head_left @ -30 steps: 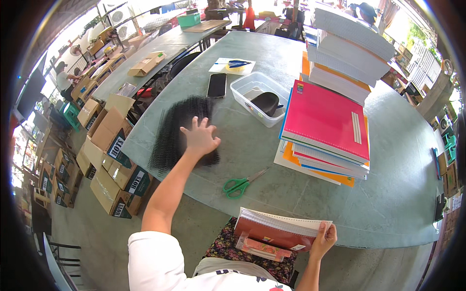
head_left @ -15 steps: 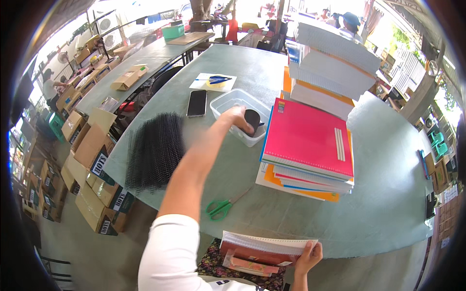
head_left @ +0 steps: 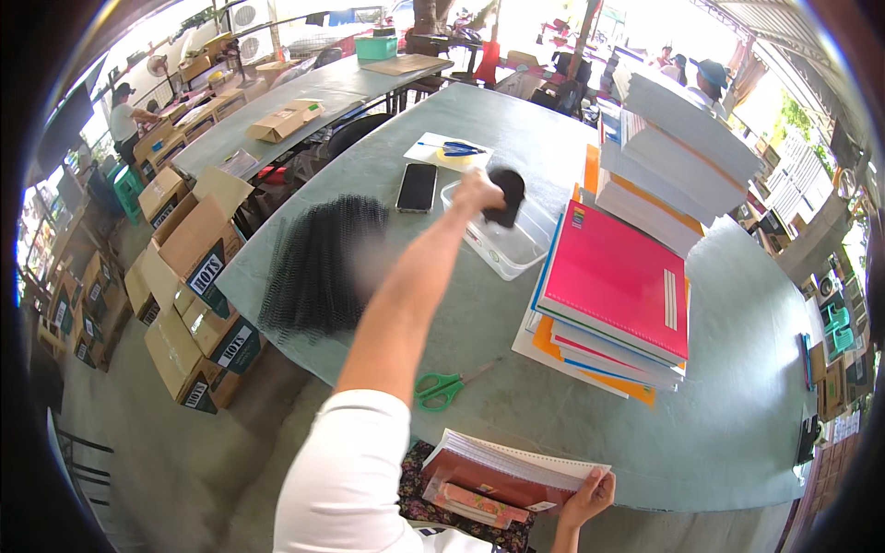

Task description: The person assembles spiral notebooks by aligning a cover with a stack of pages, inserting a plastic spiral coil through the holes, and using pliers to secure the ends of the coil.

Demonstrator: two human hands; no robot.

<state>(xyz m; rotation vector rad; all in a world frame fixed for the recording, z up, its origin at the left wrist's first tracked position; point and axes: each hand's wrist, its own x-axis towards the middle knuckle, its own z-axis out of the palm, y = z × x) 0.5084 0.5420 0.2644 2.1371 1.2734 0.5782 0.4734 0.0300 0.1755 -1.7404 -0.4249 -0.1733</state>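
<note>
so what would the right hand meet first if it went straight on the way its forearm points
Past the red-brown notebook it holds, the right hand would likely meet the book stack topped with pinkish-red, or the near edge of the table if it sits lower; depth is unclear.

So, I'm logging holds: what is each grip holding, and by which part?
The left grip holds a black rounded object by its left side; the right grip, a brown-covered notebook by its right end.
</note>
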